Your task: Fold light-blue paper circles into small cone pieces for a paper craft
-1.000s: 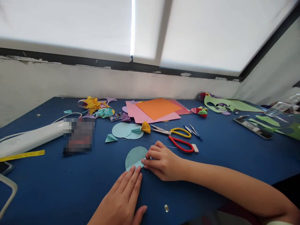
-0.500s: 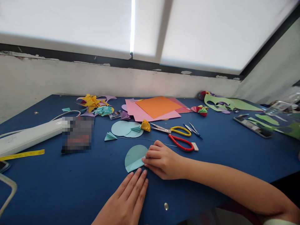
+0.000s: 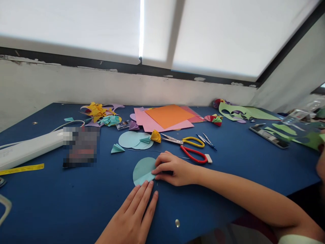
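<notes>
A light blue paper circle [image 3: 143, 166] lies on the blue table in front of me, with a crease across it and a paler strip along its near side. My left hand [image 3: 135, 211] rests flat on the table, fingers stretched out, their tips at the paper's near edge. At the right edge, my right hand [image 3: 175, 169] pinches the paper between thumb and fingers; that part of the circle is hidden. Beyond it lie more light blue circles [image 3: 129, 139], small folded blue cones [image 3: 117, 148] and a yellow folded cone [image 3: 155, 136].
Scissors [image 3: 193, 148] with yellow and red handles lie behind my right hand, near tweezers [image 3: 208, 140] and a white eraser [image 3: 208, 158]. Orange paper [image 3: 169, 116] tops a stack. A phone [image 3: 269, 136] lies right, a white power strip [image 3: 33, 144] left. Part of another person shows at the right edge.
My right hand has shifted slightly on the paper's right edge, its thumb now apart from the curled fingers. The left fingertips have moved onto the near edge. The whole view has drifted slightly.
</notes>
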A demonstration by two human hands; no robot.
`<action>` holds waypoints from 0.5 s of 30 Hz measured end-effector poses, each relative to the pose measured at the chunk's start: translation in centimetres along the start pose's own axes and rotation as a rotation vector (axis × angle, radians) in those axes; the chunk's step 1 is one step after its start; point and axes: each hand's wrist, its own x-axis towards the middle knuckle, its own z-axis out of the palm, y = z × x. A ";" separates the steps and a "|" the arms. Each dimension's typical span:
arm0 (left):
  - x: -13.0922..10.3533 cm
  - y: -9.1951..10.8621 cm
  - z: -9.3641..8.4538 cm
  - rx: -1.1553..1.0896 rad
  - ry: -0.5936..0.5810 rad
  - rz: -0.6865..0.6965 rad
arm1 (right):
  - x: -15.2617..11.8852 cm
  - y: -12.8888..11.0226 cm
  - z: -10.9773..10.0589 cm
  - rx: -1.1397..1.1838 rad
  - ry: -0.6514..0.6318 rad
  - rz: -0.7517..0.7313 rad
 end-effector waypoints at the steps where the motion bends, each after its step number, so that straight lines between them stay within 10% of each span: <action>1: -0.1 0.0 0.3 -0.027 0.002 -0.008 | 0.0 0.3 0.0 0.037 0.011 0.008; 15: -0.2 -0.7 0.5 -0.230 -0.043 -0.040 | -0.2 0.4 -0.4 -0.118 0.056 -0.126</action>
